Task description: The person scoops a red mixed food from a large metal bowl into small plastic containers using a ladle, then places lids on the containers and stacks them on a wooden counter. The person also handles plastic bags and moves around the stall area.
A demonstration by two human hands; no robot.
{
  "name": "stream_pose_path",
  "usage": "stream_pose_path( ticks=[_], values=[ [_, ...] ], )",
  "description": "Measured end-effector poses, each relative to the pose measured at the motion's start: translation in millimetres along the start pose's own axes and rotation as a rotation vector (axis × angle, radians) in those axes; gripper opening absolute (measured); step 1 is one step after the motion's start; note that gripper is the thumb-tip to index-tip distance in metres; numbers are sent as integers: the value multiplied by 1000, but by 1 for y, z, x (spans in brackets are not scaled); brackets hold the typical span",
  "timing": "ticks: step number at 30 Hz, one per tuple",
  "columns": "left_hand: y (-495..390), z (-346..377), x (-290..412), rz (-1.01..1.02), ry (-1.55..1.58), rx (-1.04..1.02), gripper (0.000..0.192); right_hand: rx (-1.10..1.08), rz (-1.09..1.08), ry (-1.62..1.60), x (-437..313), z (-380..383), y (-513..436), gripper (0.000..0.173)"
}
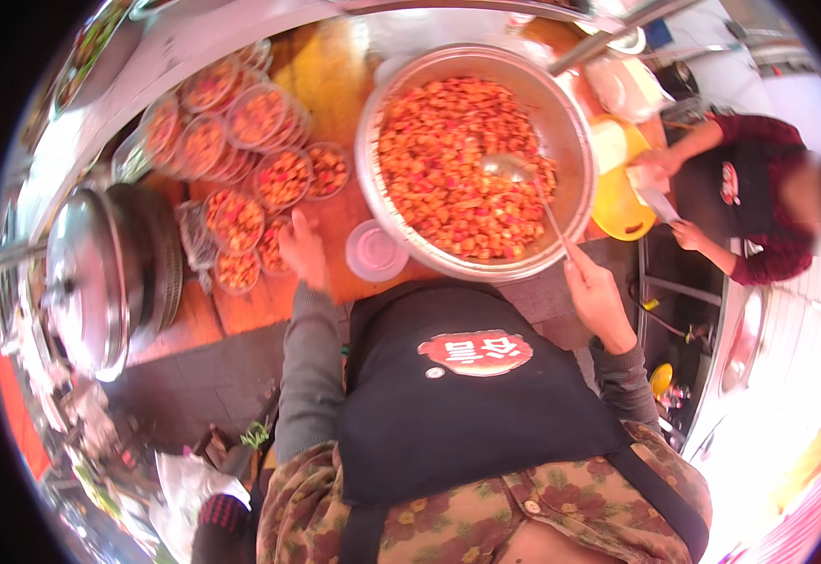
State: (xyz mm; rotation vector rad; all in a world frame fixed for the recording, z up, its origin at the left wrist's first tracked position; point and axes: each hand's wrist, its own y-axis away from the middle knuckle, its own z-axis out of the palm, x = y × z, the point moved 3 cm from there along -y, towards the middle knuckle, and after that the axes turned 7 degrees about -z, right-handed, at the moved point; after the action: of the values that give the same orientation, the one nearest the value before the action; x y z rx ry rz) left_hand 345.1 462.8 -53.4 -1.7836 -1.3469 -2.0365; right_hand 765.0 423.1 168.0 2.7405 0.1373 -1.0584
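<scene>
A large metal basin (580,204) holds diced red and orange food (453,148). My right hand (594,289) is closed around the thin handle of a metal ladle (508,168), whose bowl rests on the food. My left hand (303,250) is at the right side of a group of filled clear plastic cups (238,222), its fingers near one cup; whether it touches that cup cannot be told. An empty-looking clear plastic cup (375,250) stands between my left hand and the basin. Stacked filled tubs with lids (202,144) are behind the group.
A big lidded metal pot (86,275) stands at the left of the wooden table (241,310). A bunched plastic bag (195,236) lies beside the cups. At right, a co-worker (728,190) holds a knife (657,204) over a yellow cutting board (622,201).
</scene>
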Motion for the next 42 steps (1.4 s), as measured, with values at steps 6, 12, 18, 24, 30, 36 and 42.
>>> stream_pose_path(
  ticks=[6, 12, 18, 24, 30, 36, 42],
  values=[
    [70, -12, -1, 357, -874, -200, 33, -65, -107, 534, 19, 16, -5, 33],
    [78, 0, 6, 376, -1162, -118, 31, 18, 30, 528, 56, 25, -93, 27],
    [68, 0, 0, 385, -1301, -166, 33, 115, 107, 520, 79, 37, -121, 25],
    [62, -3, -2, 406, -1285, -284, 32, -173, 417, -254, 57, 43, -91, 16],
    [67, -8, 17, 314, -1148, -420, 29, -205, 810, -1263, 75, 23, -67, 19],
    [61, -26, 8, 417, -1008, -385, 23, -171, 885, -1697, 76, 16, -55, 13],
    [69, -59, 24, 44, -570, -476, 20, -254, 791, -1739, 71, 10, -48, 25]
  ],
)
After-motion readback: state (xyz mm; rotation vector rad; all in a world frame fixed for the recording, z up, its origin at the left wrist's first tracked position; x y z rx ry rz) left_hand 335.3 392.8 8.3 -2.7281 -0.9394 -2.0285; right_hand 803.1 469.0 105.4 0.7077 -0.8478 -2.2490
